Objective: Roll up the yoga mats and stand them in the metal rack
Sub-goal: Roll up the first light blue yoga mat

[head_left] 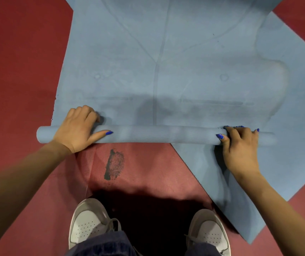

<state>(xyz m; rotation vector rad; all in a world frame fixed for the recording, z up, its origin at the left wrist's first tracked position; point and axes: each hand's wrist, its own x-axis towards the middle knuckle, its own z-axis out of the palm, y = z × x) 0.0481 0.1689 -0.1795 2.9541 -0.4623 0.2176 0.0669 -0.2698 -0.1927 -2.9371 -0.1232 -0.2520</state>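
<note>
Left hand point(77, 129) and right hand point(240, 143) each grip the rolled end point(157, 134) of the blue yoga mat point(166, 61), fingers curled over it, on the red floor point(18, 71).

Count of things around the rolled blue mat

Two blue yoga mats were counted: one blue mat point(166, 61) partly rolled, its roll point(157, 134) lying crosswise, and a second blue mat point(277, 163) flat beneath it, jutting out to the right of the roll. Two hands lay on the roll, the left hand point(77, 129) near its left end, the right hand point(240, 145) near its right end. Two white shoes point(90, 222) stood below the roll. One dark stain point(114, 164) marked the red floor point(18, 71) just below the roll.
</note>
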